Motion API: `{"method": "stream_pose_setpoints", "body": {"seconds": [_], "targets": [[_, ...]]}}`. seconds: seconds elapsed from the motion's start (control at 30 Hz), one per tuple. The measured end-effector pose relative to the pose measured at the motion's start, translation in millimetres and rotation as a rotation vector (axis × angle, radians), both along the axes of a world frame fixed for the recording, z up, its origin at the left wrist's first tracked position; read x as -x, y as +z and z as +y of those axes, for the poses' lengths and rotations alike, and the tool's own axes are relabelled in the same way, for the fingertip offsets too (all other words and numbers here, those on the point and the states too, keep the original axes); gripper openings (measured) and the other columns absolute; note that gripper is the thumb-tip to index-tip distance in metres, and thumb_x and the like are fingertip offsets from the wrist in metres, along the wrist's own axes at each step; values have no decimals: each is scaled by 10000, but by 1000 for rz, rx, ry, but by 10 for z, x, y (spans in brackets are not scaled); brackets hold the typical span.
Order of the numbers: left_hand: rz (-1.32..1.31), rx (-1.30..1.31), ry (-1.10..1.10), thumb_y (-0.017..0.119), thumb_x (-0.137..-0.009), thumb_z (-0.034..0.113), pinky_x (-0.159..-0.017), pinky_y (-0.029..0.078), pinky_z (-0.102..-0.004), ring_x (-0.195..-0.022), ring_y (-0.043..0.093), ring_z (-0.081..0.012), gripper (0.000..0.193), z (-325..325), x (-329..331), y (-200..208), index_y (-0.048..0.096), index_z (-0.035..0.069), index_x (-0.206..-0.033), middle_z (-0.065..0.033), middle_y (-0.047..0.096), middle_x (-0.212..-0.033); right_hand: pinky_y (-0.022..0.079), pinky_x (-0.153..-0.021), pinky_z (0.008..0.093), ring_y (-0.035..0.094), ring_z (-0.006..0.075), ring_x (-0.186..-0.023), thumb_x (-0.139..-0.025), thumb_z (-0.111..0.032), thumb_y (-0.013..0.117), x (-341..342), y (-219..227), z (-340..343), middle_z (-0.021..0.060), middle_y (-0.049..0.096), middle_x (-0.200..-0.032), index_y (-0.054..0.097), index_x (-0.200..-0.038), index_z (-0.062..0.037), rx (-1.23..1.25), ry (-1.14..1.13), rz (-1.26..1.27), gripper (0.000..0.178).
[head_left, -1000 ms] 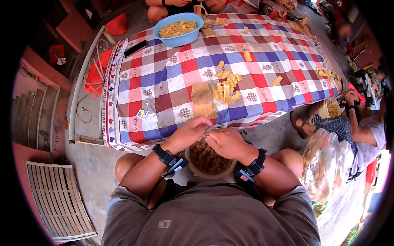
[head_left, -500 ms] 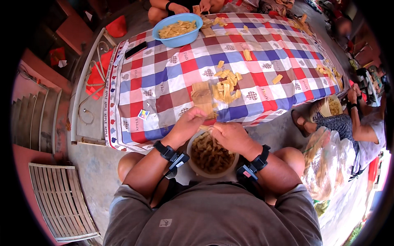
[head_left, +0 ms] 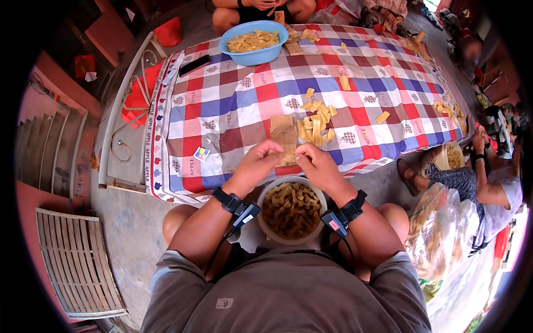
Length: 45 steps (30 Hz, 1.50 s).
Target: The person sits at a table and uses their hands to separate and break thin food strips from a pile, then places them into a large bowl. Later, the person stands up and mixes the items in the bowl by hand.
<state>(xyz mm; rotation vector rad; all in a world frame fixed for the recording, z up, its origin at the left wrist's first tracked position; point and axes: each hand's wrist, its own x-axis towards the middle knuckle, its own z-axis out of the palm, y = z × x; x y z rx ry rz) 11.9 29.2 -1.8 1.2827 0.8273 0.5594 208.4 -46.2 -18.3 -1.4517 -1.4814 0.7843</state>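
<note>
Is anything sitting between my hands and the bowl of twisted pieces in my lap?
Nothing visible does. The left hand and right hand meet over a small dough piece at the checkered cloth edge, and the white bowl lies open right below them.

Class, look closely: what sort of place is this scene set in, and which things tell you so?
Probably a home yard used for shared food preparation: a checked cloth spread on bare concrete ground, a blue plastic bowl of yellow strips, and other people sitting around the cloth's edge.
</note>
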Motion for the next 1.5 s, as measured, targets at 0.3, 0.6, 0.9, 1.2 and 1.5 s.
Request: {"method": "stream_pose_setpoints", "body": {"seconds": [0.3, 0.6, 0.9, 1.2, 1.5], "targets": [[45, -136, 132, 628, -963, 159, -578, 378, -222, -675, 454, -24, 110, 95, -69, -190, 626, 59, -1009, 56, 524, -751, 504, -767, 463, 640, 422, -901, -949, -178, 561, 61, -14, 162, 214, 663, -929, 596, -1037, -47, -42, -101, -107, 161], [74, -166, 142, 596, -961, 110, -595, 362, -203, -679, 450, -25, 72, 158, -117, -383, 617, 65, -1013, 50, 545, -825, 495, -759, 492, 624, 433, -893, -953, -188, 554, 81, -147, 245, 218, 646, -930, 585, -986, -59, -45, -152, -216, 137], [172, 28, 153, 592, -961, 151, -502, 420, -259, -565, 516, -85, 151, 144, -80, -381, 601, 51, -1074, -26, 599, -805, 492, -767, 507, 616, 453, -907, -945, -192, 559, 20, -355, 211, 243, 646, -931, 581, -981, -49, 57, -154, -344, 148], [-285, 375, 89, 572, -996, 161, -731, 575, -303, -788, 679, -187, 282, -115, 213, 218, 570, 12, -1236, -125, 679, -1011, 469, -650, 339, 597, 192, -701, -926, -217, 619, 7, -226, 126, 98, 602, -753, 584, -966, 5, 8, -120, 250, 228], [9, 77, -33, 582, -1014, 147, -835, 501, -252, -926, 618, -99, 213, -842, 349, 230, 605, 37, -1195, -41, 654, -1056, 420, -605, 257, 511, 118, -637, -981, -240, 568, -26, 335, -262, 13, 545, -727, 586, -939, -42, 253, 32, 806, 203]]}}
